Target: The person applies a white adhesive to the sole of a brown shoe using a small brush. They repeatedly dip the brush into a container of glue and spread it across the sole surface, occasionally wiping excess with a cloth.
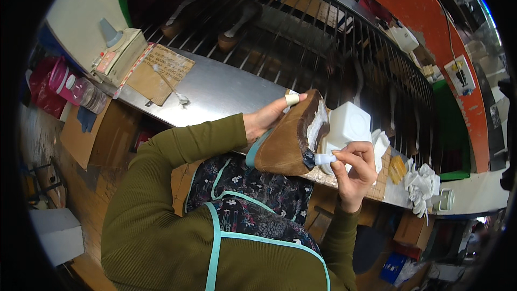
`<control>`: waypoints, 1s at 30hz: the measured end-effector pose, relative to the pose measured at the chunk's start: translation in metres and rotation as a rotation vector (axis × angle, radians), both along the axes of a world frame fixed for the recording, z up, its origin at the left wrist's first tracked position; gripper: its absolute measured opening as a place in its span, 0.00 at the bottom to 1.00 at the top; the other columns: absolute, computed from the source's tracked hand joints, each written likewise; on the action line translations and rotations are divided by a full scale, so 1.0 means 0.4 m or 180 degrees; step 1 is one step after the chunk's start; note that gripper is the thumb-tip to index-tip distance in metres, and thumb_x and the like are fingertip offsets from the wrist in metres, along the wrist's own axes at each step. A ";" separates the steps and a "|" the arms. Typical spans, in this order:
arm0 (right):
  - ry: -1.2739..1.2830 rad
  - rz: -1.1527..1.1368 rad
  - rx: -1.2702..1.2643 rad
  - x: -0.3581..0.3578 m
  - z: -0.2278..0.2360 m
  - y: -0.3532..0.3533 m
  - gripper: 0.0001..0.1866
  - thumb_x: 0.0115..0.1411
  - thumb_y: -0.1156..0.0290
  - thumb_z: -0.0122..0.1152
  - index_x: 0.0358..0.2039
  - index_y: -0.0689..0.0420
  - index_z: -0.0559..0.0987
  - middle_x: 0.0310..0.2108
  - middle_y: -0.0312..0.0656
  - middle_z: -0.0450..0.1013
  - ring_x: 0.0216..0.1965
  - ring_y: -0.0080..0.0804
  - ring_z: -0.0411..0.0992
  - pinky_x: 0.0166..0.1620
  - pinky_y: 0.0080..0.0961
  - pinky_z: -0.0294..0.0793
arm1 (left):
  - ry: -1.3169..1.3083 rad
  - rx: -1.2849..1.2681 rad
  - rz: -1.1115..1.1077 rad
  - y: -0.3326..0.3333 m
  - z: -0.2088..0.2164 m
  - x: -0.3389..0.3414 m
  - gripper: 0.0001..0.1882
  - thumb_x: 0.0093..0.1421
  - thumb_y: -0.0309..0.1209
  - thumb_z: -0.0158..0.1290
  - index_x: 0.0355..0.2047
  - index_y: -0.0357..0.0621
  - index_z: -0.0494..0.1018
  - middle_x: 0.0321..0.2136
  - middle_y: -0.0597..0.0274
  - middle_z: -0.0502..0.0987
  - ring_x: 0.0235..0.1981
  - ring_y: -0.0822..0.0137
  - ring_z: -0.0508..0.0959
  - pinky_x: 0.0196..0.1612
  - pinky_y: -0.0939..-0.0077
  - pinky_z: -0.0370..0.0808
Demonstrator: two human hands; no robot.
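Observation:
My left hand [264, 118], with a pale band round one finger, grips a brown suede-like shoe upper [283, 145] that seems stretched over a blue-green last [257, 148]. Its underside, facing right, bears a rough white patch [316, 124]. Pinched between the fingers of my right hand [355, 170] is a small brush with a short white handle [325, 159]. Its dark bristles [308, 158] touch the lower edge of the shoe's underside. Right behind the shoe stands a white plastic container [349, 124], partly covered by the shoe and my right hand.
Beyond the metal ledge [215, 81] runs a rack of dark bars [285, 37] with shoes on it. Cardboard [156, 83] with a white-tipped stick lies left, beside a small box-like device [124, 56]. A yellow block [397, 170], white gloves [423, 183] and a glass jar [446, 199] sit right.

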State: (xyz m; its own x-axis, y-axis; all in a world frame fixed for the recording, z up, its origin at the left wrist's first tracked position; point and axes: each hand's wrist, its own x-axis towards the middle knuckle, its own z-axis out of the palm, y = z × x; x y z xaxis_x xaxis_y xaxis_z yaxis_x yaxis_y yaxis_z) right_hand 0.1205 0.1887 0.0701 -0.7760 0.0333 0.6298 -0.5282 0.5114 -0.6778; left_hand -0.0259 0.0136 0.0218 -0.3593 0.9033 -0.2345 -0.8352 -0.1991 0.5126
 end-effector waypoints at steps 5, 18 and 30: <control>0.0050 0.0657 -0.0019 -0.078 0.027 -0.040 0.09 0.47 0.77 0.70 0.32 0.62 0.83 0.32 0.39 0.68 0.31 0.25 0.70 0.31 0.18 0.72 | 0.1200 0.0071 0.0094 -0.076 0.050 0.060 0.24 0.60 0.46 0.53 0.51 0.45 0.70 0.43 0.60 0.77 0.41 0.66 0.79 0.45 0.67 0.77; -0.0796 0.2220 -0.0014 -0.237 0.023 -0.094 0.10 0.47 0.74 0.72 0.32 0.59 0.84 0.31 0.37 0.69 0.31 0.24 0.69 0.32 0.19 0.69 | 0.0468 0.0894 -0.1356 -0.135 -0.018 0.147 0.27 0.54 0.43 0.58 0.50 0.42 0.69 0.40 0.60 0.76 0.42 0.65 0.78 0.45 0.68 0.77; -0.1112 0.2331 0.0277 -0.223 0.008 -0.025 0.10 0.46 0.74 0.73 0.31 0.58 0.85 0.32 0.37 0.70 0.31 0.23 0.69 0.31 0.19 0.69 | 0.0464 0.0942 -0.1173 -0.096 -0.051 0.153 0.35 0.53 0.54 0.53 0.53 0.43 0.67 0.44 0.57 0.75 0.45 0.64 0.76 0.47 0.68 0.76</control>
